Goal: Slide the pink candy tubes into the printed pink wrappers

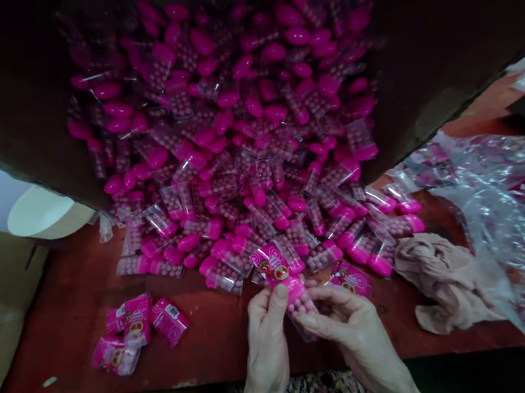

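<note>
2 hands (265,337) hold a container (301,306), pink label (270,264) blurred.

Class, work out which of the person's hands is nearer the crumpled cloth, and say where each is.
Right. The right hand is left of the crumpled cloth, not touching it; the left hand is farther left, beyond the right hand.

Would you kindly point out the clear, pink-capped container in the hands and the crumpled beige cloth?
Clear, pink-capped container (301,303), head view: bead-filled body.
Crumpled beige cloth (439,275), head view: middle folds.
</note>
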Tool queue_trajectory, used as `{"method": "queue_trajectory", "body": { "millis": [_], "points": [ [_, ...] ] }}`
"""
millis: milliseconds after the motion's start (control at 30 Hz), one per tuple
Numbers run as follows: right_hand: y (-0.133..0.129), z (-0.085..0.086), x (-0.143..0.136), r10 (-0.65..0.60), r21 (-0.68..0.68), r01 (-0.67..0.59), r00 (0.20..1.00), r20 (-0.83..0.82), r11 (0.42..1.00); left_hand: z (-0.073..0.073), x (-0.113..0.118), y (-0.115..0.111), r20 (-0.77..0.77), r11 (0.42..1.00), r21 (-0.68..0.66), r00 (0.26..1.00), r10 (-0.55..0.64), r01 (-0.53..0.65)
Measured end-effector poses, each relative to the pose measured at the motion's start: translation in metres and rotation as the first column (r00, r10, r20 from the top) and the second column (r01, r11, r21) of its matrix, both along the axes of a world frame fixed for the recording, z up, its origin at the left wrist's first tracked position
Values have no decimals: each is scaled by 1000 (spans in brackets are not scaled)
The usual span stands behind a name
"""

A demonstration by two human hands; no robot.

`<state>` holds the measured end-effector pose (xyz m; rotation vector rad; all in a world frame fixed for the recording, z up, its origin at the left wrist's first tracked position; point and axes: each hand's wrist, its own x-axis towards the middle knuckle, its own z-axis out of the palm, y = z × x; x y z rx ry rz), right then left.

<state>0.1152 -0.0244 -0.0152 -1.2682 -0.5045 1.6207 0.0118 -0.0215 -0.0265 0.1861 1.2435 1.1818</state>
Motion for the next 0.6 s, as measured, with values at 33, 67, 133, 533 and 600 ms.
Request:
{"method": "queue_trajectory", "body": {
  "millis": [33, 67, 133, 533, 600],
  "points": [
    [-1, -1, 1, 13, 1, -13, 1000, 13, 1000, -1, 0, -1, 10, 1000, 0, 1000, -6, 6],
    [-1, -3, 2, 27, 0, -27, 999, 23, 1000, -2, 1, -2, 26, 1000, 4, 1000, -7, 7],
    [-2, -5, 2, 36, 12, -37, 998, 43, 999, -2, 1, -1, 82, 1000, 23, 997, -4, 2],
    [-13, 0, -13, 214, 147, -301, 877, 429, 942, 19, -6, 8, 169, 964, 257, 978, -120, 73],
    [-13, 0, -15, 165, 194, -300, 845, 509, 934, 18, -4, 8, 157, 962, 260, 979, -126, 82]
  ]
}}
